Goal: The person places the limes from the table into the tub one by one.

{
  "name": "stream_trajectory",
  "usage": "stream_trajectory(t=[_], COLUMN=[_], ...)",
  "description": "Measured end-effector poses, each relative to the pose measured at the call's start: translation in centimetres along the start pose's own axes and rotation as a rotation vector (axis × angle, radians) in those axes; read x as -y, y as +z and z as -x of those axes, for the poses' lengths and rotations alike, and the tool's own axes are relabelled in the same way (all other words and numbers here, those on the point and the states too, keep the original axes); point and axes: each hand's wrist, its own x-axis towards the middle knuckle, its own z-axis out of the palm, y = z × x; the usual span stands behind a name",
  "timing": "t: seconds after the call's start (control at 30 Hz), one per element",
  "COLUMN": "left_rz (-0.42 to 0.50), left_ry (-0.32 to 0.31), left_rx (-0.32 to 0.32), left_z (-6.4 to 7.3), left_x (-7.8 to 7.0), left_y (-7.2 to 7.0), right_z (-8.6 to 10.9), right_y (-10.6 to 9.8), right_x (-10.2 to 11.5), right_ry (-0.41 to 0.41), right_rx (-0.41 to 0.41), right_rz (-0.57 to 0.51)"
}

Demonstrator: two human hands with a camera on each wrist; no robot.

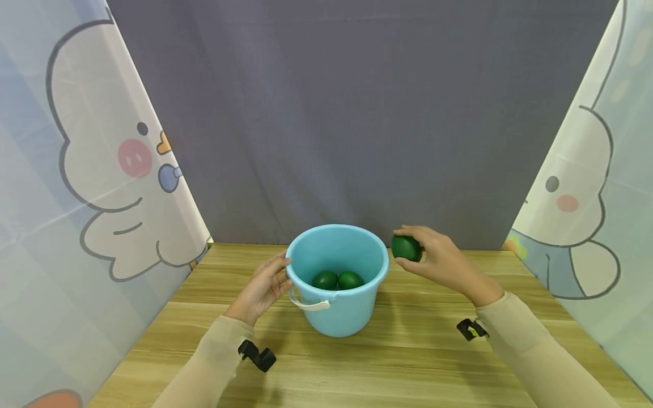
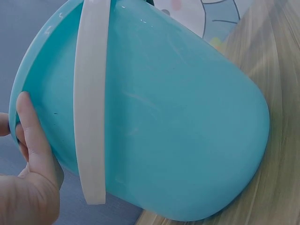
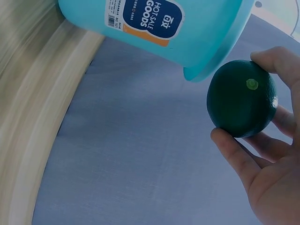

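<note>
A light blue bucket [image 1: 339,314] stands upright on the table, its white handle [image 1: 311,306] hanging down on the near left side. Two dark green fruits [image 1: 325,280] lie at its bottom. My left hand [image 1: 265,286] holds the bucket's rim at the left, with fingers on both sides of the edge in the left wrist view. To the right of the rim, my right hand [image 1: 433,255] pinches another smooth, glossy, dark green fruit [image 3: 241,98] between thumb and fingers, in the air. A pale round stem scar shows on it; whether it is a lime or an avocado is unclear.
The wood-grain table [image 1: 428,351] reaches back to a grey cloth [image 1: 357,113]. Printed cartoon curtains [image 1: 112,238] hang on both sides. A printed label [image 3: 152,18] is on the bucket's far right side. Black straps [image 1: 257,355] sit on both wrists.
</note>
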Motion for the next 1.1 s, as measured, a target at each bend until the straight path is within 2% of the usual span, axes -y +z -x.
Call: stream_trajectory(t=[0.37,0.87,1.1], left_rz=[0.001,0.007,0.005], left_ry=[0.004,0.006,0.006], left_rx=[-0.001,0.001,0.003], left_z=[0.0,0.0,0.0], left_x=[0.0,0.0,0.0], left_y=[0.0,0.0,0.1], right_z=[-0.7,-1.4,-2.0], right_y=[0.1,0.5,0.6], right_x=[0.6,1.1,1.7], right_ry=[-0.069,-0.123,-0.109], right_rx=[-0.027,-0.059,-0.052], right_rz=[-0.012,-0.015,-0.022])
